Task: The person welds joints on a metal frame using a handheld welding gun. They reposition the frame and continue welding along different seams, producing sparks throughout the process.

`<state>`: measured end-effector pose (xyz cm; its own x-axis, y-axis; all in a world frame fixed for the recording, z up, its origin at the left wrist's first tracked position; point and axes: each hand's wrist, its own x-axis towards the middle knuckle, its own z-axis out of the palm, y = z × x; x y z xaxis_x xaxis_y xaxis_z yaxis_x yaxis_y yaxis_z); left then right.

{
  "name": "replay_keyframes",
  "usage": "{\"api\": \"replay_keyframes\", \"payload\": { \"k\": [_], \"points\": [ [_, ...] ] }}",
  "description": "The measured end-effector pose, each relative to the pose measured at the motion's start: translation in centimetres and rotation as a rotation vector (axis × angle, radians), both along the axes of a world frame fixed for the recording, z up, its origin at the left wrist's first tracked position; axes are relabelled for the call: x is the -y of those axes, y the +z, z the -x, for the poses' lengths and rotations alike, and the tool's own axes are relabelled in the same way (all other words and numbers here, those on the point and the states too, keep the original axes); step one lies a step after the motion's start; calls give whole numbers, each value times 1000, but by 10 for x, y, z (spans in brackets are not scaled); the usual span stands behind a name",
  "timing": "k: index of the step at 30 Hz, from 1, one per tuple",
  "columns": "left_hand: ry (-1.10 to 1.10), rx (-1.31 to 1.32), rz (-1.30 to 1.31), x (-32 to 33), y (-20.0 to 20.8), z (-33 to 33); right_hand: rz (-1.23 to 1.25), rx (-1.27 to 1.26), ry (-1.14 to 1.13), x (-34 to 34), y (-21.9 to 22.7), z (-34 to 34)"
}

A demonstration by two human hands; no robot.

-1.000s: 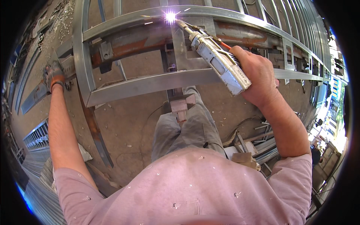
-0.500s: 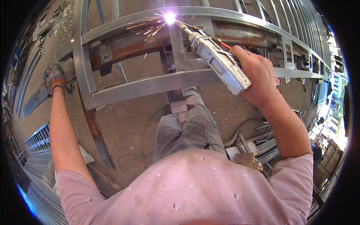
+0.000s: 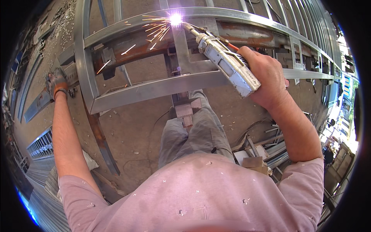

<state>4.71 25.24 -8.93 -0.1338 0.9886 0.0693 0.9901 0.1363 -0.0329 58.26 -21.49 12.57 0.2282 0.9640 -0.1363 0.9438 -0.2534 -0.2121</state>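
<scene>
My bare right hand (image 3: pixel 268 79) is closed round a scuffed white handheld welding gun (image 3: pixel 228 63). Its nozzle points up and left at a galvanized frame (image 3: pixel 135 94) of square tube. A bright violet-white glare (image 3: pixel 176 19) covers the nozzle's contact with the frame's upper rail (image 3: pixel 247 16), and orange sparks fly left and down from it. Far to the left, my left hand (image 3: pixel 58 82), in a grey and orange glove, is closed on the end of a rusty steel beam (image 3: pixel 71 73) outside the frame's corner. Its fingertips are only partly visible.
A rusty support beam (image 3: pixel 247 35) runs beneath the frame. My legs (image 3: pixel 193 135) stand close to a steel block (image 3: pixel 184 110) on its post. Cartons (image 3: pixel 253 164) and metal offcuts (image 3: pixel 276 152) lie at right; long bars (image 3: pixel 38 172) are stacked at left.
The sparks now spread wider and farther down to the left. The welding gun and right hand have shifted very slightly right; the left hand stays in place.
</scene>
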Motion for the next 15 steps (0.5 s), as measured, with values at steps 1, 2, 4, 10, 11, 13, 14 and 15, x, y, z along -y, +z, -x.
{"api": "replay_keyframes", "payload": {
  "k": [1, 2, 4, 10, 11, 13, 14, 15],
  "points": [
    [-5, -7, -9, 0, 0, 0, -2, 0, 0, 0, 0, 0],
    [-9, -15, -17, 0, 0, 1, -3, -1, 1, 0, 1, 0],
    [-12, -20, -26, 0, 0, 1, -5, -4, 1, 1, 1, -1],
    [-38, -41, -11, -1, 0, 4, 6, -9, 0, 2, 3, -3],
    [-37, -55, 6, -1, 0, 5, 6, -13, 2, 2, 3, -4],
    [-51, -51, 10, -4, -3, 8, 0, -25, 9, 3, 5, -5],
    [-67, -33, -2, -5, -4, 9, -6, -33, 16, 3, 5, -5],
    [-69, 0, -20, -6, -7, 11, 1, -40, 15, 3, 6, -5]
  ]
}}
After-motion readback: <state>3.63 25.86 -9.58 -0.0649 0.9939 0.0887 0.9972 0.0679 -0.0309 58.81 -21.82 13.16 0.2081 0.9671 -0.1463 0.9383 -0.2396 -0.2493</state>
